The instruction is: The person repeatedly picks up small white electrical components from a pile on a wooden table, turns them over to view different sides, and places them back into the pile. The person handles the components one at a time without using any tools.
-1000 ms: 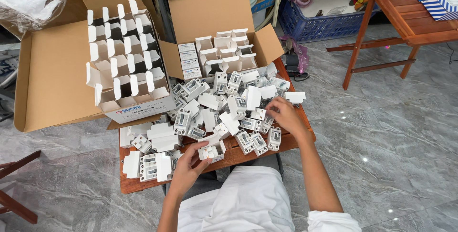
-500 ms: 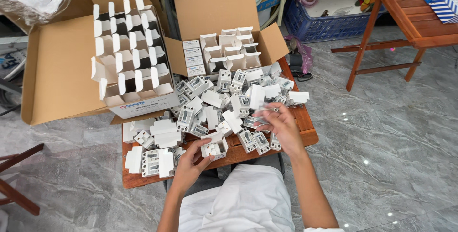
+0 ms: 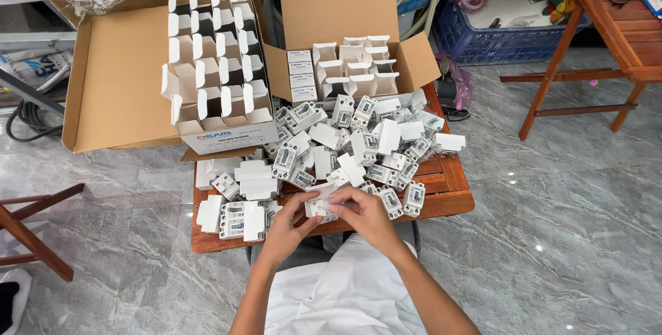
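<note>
Nearest the camera, over the front edge of the small wooden table (image 3: 452, 200), both hands meet on one small white box (image 3: 318, 205); the left hand (image 3: 289, 221) cups it from below and from the left, thumb and fingers closed on it; the right hand (image 3: 362, 211) comes in from the right, its fingertips pinching the top edge of the same box, so the box sits between the two hands just above the tabletop; below them lies a lap in white cloth (image 3: 345, 293); just left of the left hand, a few white boxes and grey switch units (image 3: 234, 218) lie flat near the table's front left corner; just right of the right hand rest two more switch units (image 3: 403, 200), touching the pile; beyond the hands, a loose heap of switch units and small white cartons (image 3: 358, 142) covers the middle and back of the table, some upright, most tipped on their sides; behind the heap an open cardboard carton (image 3: 345, 11) holds rows of small open white boxes; to its left a second, larger cardboard carton (image 3: 110, 80) lies with its flap spread wide, and a tilted block of upright white boxes (image 3: 214, 52) with open flaps leans inside it; farther back right stand a blue plastic crate (image 3: 483, 38) and a wooden bench (image 3: 620, 25) on the grey marble floor (image 3: 565, 225).
</note>
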